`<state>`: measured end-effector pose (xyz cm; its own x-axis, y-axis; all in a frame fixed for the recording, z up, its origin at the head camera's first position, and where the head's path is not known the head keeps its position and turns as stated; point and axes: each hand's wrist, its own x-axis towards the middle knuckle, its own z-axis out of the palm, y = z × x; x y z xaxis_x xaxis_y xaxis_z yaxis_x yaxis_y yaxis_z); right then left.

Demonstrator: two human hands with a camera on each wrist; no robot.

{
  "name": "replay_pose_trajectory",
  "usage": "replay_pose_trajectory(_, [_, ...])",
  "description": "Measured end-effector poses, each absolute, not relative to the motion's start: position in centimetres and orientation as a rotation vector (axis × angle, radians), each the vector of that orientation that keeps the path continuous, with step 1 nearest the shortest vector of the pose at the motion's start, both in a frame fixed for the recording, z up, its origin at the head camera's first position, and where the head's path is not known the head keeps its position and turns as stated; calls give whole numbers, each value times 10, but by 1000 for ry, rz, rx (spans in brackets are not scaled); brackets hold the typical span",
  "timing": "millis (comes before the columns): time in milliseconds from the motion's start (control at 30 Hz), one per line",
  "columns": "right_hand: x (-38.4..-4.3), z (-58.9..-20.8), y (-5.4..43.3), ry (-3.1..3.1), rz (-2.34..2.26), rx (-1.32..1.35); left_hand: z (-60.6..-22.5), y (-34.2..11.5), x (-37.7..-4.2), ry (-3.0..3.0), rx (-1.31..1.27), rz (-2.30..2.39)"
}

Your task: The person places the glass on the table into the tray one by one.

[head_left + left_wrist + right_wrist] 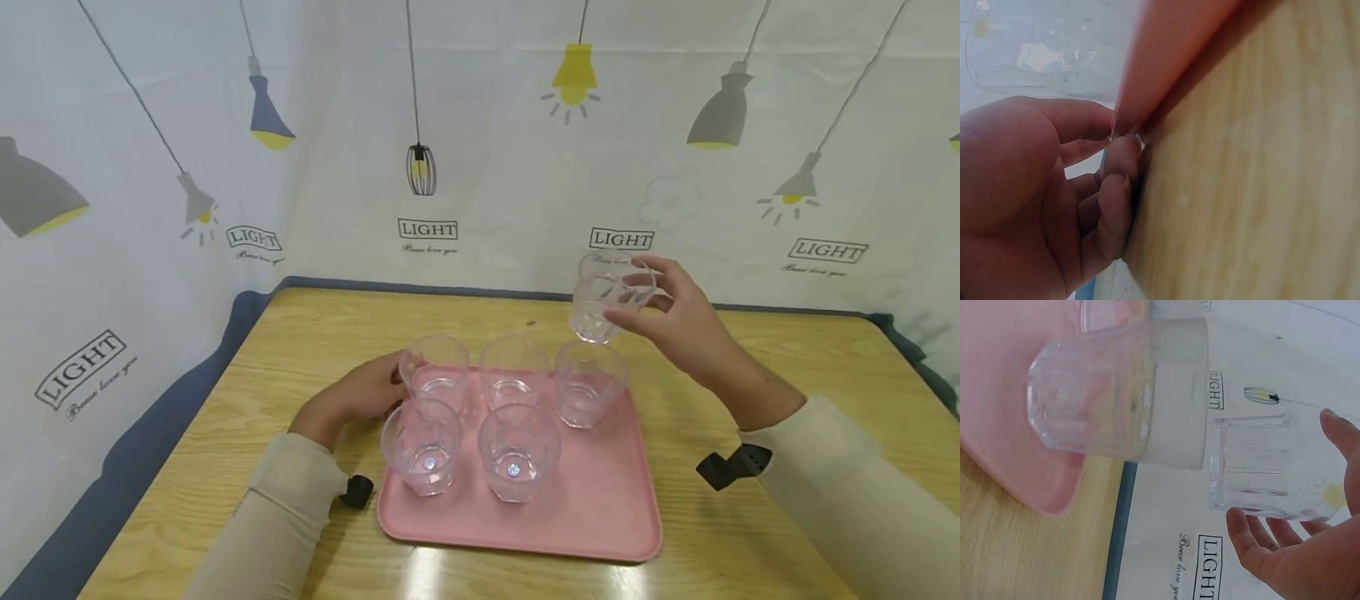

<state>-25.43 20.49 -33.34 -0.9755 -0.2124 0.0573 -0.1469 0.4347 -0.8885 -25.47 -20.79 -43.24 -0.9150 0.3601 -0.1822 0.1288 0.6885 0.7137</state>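
Observation:
My right hand (pixel 678 321) grips a clear plastic cup (pixel 592 312) between thumb and fingers, up above the back right of a pink tray (pixel 592 517). In the right wrist view, that held cup (pixel 1254 465) is apart from a second clear cup (pixel 1175 400) standing on the tray. At the tray's left edge, my left hand (pixel 371 387) pinches the rim; the left wrist view has its thumb and curled fingers (pixel 1113 206) at the tray edge (pixel 1160 56). Several clear cups stand upright on the tray, including a front left cup (pixel 422 450) and a front middle cup (pixel 519 454).
The tray lies on a wooden table (pixel 247 417). Behind the table and at its left hangs a white cloth (pixel 510 167) printed with lamps. Three cups stand along the tray's back row, the leftmost cup (pixel 442 375) beside my left hand.

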Motion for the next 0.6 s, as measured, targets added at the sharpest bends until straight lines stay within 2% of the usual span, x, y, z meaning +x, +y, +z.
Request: replay_pose_trajectory(600, [-203, -334, 206, 2609, -1622, -472, -432, -207, -254, 2595, 382, 1055])
